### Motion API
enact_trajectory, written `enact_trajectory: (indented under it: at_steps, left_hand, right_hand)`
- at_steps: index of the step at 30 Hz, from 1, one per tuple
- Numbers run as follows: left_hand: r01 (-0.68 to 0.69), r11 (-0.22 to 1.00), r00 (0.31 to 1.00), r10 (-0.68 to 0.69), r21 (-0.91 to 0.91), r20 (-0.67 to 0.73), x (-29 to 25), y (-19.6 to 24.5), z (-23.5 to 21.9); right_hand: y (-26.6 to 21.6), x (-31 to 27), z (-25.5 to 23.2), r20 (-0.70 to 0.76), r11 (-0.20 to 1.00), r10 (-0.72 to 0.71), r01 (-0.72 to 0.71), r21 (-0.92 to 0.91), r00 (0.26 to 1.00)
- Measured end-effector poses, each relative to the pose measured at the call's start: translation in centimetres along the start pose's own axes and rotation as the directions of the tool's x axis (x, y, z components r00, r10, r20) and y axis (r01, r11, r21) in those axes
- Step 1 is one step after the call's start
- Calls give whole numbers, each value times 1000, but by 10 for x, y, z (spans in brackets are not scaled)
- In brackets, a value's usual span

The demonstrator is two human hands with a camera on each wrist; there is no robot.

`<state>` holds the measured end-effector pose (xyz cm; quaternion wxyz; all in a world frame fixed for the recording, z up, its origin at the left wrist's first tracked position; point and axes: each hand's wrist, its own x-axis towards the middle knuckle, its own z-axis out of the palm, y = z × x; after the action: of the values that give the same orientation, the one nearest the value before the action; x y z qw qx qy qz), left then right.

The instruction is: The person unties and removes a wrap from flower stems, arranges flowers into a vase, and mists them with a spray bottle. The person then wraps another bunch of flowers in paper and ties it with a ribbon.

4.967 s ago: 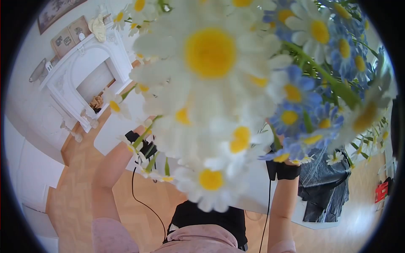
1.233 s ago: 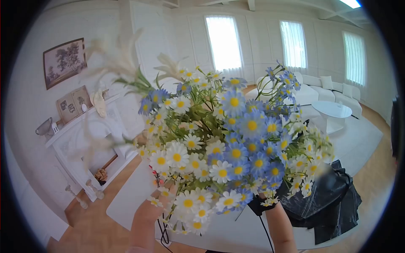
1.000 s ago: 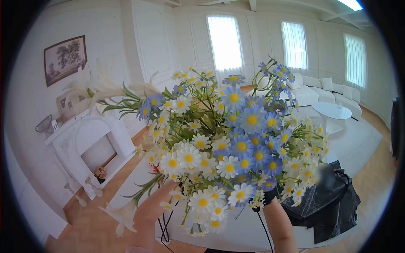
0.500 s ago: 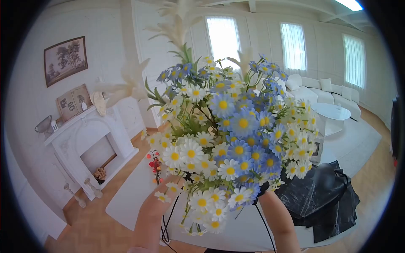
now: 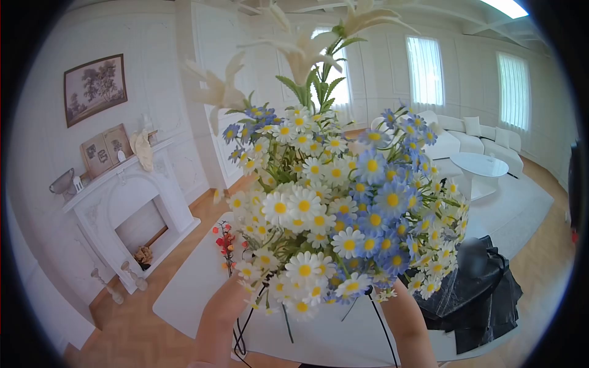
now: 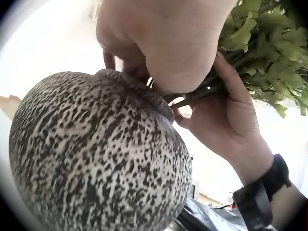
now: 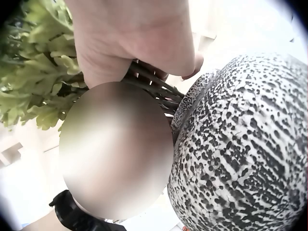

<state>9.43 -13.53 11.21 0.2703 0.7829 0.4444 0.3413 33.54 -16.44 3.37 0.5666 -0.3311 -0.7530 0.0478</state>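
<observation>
In the head view, a large bouquet of artificial flowers (image 5: 307, 208), with white and blue daisies and cream lilies at the top, stands before me and hides both hands. Both wrist views show a round vase (image 6: 103, 149) speckled black and white. Dark stems (image 7: 156, 89) run down to its mouth. My left hand (image 6: 163, 43) is curled over the stems right at the rim, its fingers largely hidden behind it. My right hand (image 7: 134, 38) grips the stems just above the vase, below the green leaves (image 7: 36, 72). The left hand is blurred out in the right wrist view.
A white table (image 5: 193, 294) lies under the work. Red berry sprigs (image 5: 224, 242) lie at its left, a crumpled black plastic sheet (image 5: 475, 294) at its right. Black cables (image 5: 381, 319) hang from the wrists. Beyond stand a fireplace (image 5: 184, 184), a round table (image 5: 480, 164) and a sofa (image 5: 472, 138).
The bouquet has come down from close to the head camera over the vase. In the last second it has turned, its cream lilies swinging from the left up to the top middle.
</observation>
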Motion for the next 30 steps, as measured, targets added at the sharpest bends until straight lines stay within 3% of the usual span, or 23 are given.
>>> enact_trajectory:
  at_steps: [13,14,15,17,25,27,30]
  left_hand:
    - [14,997,1000,-13,80,-14,2,-25,13]
    - [12,996,1000,-11,85,-17,9,-9,24]
    - [12,996,1000,-10,90,-19,7,-19,19]
    - [11,995,1000,-10,102,-19,-73,-139,3]
    - [-25,1000,996,26,-6,89,-71,-130,3]
    - [-160,943,987,161,293,19,-69,-134,6]
    - [-198,928,980,189,315,58,-57,-135,8]
  right_hand:
    - [-2,-16,-8,-24,1000,28,-28,-5,999]
    - [-2,-16,-10,-26,1000,27,-27,-8,999]
    - [-3,-17,-12,-28,1000,28,-29,-10,999]
    - [-2,-20,-14,-34,999,33,-34,-13,999]
    - [-1,-31,-14,-90,999,43,-42,7,995]
    - [0,-33,-16,-118,999,40,-39,7,992]
    - [-1,-45,-21,-176,999,43,-43,8,983]
